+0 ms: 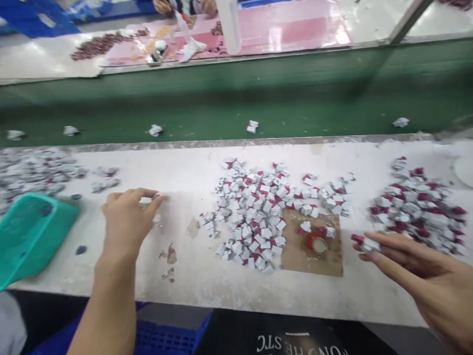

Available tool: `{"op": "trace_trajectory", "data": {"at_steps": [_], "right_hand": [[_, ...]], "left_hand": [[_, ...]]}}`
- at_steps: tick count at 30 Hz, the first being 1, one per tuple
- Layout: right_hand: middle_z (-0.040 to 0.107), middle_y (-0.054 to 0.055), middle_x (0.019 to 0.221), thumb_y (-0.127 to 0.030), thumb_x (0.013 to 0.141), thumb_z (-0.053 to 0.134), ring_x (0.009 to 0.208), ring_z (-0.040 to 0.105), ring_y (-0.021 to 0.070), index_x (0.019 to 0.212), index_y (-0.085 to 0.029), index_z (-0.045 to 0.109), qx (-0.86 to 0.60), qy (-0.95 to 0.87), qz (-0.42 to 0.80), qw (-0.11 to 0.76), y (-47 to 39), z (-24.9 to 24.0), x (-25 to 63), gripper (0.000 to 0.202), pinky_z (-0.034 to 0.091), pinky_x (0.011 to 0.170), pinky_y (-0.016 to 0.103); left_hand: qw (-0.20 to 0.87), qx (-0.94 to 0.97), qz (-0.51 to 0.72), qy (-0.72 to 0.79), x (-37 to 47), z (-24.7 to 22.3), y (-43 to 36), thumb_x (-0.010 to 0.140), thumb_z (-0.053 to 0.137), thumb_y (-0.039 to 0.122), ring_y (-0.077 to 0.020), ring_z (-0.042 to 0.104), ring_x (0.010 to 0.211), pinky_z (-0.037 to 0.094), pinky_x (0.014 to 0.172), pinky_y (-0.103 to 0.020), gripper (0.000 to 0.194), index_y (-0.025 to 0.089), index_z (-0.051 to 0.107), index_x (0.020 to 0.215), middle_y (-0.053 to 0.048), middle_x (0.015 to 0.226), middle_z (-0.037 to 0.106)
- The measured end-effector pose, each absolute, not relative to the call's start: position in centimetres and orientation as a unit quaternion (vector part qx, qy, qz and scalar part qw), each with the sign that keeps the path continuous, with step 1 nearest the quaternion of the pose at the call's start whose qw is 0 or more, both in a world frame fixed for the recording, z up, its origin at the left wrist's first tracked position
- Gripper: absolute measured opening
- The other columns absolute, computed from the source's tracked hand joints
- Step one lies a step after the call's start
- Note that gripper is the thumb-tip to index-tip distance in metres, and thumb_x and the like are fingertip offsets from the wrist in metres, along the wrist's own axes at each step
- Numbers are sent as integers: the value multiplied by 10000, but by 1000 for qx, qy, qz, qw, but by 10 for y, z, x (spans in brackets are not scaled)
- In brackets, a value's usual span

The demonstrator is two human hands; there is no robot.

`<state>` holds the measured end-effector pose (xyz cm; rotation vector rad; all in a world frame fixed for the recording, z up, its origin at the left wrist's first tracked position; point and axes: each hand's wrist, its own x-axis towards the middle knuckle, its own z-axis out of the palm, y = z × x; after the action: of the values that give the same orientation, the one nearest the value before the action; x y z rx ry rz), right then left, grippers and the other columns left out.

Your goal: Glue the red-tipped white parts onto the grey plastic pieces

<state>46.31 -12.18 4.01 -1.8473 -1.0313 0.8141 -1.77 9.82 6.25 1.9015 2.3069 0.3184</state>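
My right hand (421, 271) pinches a small white and dark-red plastic part (369, 245) between thumb and fingers, just left of a heap of similar parts (417, 207). Over the white table, my left hand (129, 217) has its thumb and fingertips closed together; a pale bit shows between them, too small to name. A large pile of white and dark-red parts (254, 212) lies between the hands. To its right is a brown cardboard square (314, 266) bearing a red-edged round piece (317, 244) and a few parts.
A teal scoop-like bin (40, 241) stands at the left beside another pile of parts (37, 170). Behind the table runs a green conveyor belt (207, 108) carrying several spaced parts. Across it, another person's hands (162, 7) are over a pink work surface (288, 24).
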Motion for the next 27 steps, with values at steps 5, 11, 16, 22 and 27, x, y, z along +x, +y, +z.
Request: {"op": "trace_trajectory", "data": {"at_steps": [5, 11, 16, 22, 27], "right_hand": [[918, 61, 1082, -453, 977, 960, 859, 866, 271, 1169, -376, 983, -721, -444, 333, 415, -123, 41, 430, 208, 770, 753, 380], [900, 72, 1157, -366, 1053, 901, 984, 866, 273, 1219, -383, 968, -694, -449, 351, 439, -130, 36, 410, 180, 767, 776, 376], [914, 72, 1151, -324, 1036, 901, 983, 879, 278, 1198, -370, 972, -687, -452, 348, 449, -125, 38, 406, 184, 781, 788, 385], [910, 53, 1099, -307, 1035, 898, 959, 874, 256, 1192, -379, 972, -681, -456, 356, 448, -126, 35, 405, 187, 769, 807, 359], [907, 58, 1101, -300, 1039, 894, 954, 871, 261, 1181, -366, 968, -683, -454, 354, 450, -126, 32, 403, 174, 755, 803, 369]], "left_hand": [[171, 539, 190, 803, 27, 48, 97, 817, 912, 329, -272, 715, 836, 554, 814, -362, 228, 282, 700, 883, 37, 756, 693], [234, 495, 187, 816, 47, 51, 87, 723, 956, 305, -266, 741, 847, 498, 622, -296, 287, 276, 815, 972, 27, 821, 786], [229, 504, 174, 815, 41, 53, 80, 829, 898, 387, -234, 696, 746, 460, 588, -294, 172, 336, 869, 991, 63, 785, 802], [254, 534, 178, 786, 32, 43, 85, 774, 919, 231, -260, 792, 956, 592, 774, -318, 236, 306, 831, 980, 55, 888, 858], [233, 528, 201, 792, 55, 57, 76, 818, 917, 278, -295, 815, 991, 633, 803, -363, 223, 307, 861, 1031, 34, 904, 861]]}}
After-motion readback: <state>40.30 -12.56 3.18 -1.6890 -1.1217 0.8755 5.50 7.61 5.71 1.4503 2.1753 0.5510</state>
